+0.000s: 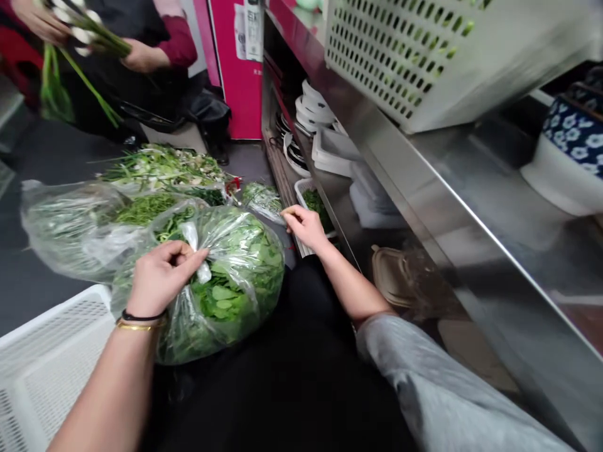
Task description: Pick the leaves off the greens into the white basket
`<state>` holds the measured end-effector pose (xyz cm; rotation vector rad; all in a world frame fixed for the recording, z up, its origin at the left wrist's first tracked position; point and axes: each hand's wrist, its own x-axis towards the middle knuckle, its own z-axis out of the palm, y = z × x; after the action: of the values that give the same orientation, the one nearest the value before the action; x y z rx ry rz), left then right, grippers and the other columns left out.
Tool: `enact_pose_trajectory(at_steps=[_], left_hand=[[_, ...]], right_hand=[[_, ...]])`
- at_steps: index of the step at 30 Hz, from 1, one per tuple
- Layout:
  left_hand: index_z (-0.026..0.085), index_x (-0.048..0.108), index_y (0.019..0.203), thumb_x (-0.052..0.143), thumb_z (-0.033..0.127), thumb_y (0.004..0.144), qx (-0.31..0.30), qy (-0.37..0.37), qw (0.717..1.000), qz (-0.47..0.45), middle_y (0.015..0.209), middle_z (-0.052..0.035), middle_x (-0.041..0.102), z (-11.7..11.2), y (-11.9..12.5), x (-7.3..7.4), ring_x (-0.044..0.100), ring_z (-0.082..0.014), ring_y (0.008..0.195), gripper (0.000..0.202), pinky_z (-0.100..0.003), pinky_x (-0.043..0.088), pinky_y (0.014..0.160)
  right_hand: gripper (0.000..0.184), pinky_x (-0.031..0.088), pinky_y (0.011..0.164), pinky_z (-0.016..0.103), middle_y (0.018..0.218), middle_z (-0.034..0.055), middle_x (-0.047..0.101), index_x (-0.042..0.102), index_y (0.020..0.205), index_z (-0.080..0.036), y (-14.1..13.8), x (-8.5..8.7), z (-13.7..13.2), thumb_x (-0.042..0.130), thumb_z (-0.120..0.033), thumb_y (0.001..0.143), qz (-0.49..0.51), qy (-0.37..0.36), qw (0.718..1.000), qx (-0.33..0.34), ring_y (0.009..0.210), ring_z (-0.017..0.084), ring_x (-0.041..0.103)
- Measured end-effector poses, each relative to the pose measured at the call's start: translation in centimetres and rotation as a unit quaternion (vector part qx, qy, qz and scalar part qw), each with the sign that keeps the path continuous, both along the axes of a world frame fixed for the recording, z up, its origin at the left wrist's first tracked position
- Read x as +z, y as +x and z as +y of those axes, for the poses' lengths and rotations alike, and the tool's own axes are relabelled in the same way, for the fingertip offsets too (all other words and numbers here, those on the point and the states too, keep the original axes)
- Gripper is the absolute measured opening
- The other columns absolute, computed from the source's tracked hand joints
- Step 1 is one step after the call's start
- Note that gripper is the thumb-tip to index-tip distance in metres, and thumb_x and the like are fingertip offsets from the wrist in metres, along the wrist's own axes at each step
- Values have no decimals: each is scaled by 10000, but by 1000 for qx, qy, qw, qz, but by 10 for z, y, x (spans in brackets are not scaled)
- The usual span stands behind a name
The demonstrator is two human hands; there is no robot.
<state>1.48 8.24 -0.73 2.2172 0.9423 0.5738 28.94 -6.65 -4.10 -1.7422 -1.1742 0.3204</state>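
Observation:
A clear plastic bag of green leaves (pixel 230 276) rests on my lap. My left hand (pixel 160 276) is closed in a pinch on the bag's knotted top (pixel 195 248). My right hand (pixel 306 225) reaches past the bag to the right, its fingers curled on the edge of a smaller clear bag of greens (pixel 261 199). A black band and a gold bangle sit on my left wrist.
A second large bag of greens (pixel 70 226) and a loose pile of cut greens (pixel 160 164) lie ahead. Another person (pixel 141 56) holds long green stalks. A white crate (pixel 42 364) is at lower left. The steel counter (pixel 424 188) carries a white basket (pixel 424 56); dishes are stacked on the shelf beneath it.

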Motion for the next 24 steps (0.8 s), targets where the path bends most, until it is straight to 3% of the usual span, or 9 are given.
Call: enact_pose_trajectory(at_steps=[3,6,10,13,16,18,24], left_hand=[[168,581,632,687,371,730,-3,13,1000,-22,606,39,518,-1,0,-8,440,-87,556,249,-198,343,542],[171,603,663,666,362,750,5,27,999,-40,635,29,535,-2,-3,-15,461,-94,576,219,-201,361,553],[186,630,842,622,361,791,29,10,999,-33,647,44,526,-5,-5,-21,464,-90,566,182,-195,375,561],[193,626,802,606,368,806,3,55,998,-13,634,46,537,-5,-7,-24,483,-90,564,176,-192,372,566],[196,577,703,573,383,831,-13,88,996,2,578,53,514,-2,-8,-25,468,-85,509,226,-191,352,531],[199,540,665,553,387,838,-21,90,996,10,536,60,488,2,-8,-25,447,-84,465,255,-194,340,504],[215,489,633,524,364,845,-42,121,992,17,479,67,449,10,-8,-29,430,-87,410,261,-196,324,463]], right_hand=[[265,456,687,215,769,19,650,646,916,-150,36,-34,-6,447,-325,900,-26,-99,992,-76,632,116,615],[275,442,778,214,860,61,693,666,955,-146,60,-69,-15,429,-279,914,-77,-243,957,-135,798,148,643],[220,438,771,250,905,159,710,707,914,-98,72,-113,-45,502,-137,846,-78,-367,913,-164,867,212,653],[270,446,716,252,881,160,718,714,966,-104,72,-136,-74,508,-54,798,-67,-419,888,-177,829,213,660],[269,461,679,260,817,137,718,720,932,-109,69,-148,-88,480,-67,818,-65,-445,876,-178,774,208,654],[247,465,692,264,816,134,715,722,872,-101,68,-152,-82,477,-107,840,-69,-449,876,-161,775,207,652],[269,432,788,227,965,119,716,705,950,-119,75,-146,-15,463,-228,911,-97,-416,900,-82,893,182,643]])
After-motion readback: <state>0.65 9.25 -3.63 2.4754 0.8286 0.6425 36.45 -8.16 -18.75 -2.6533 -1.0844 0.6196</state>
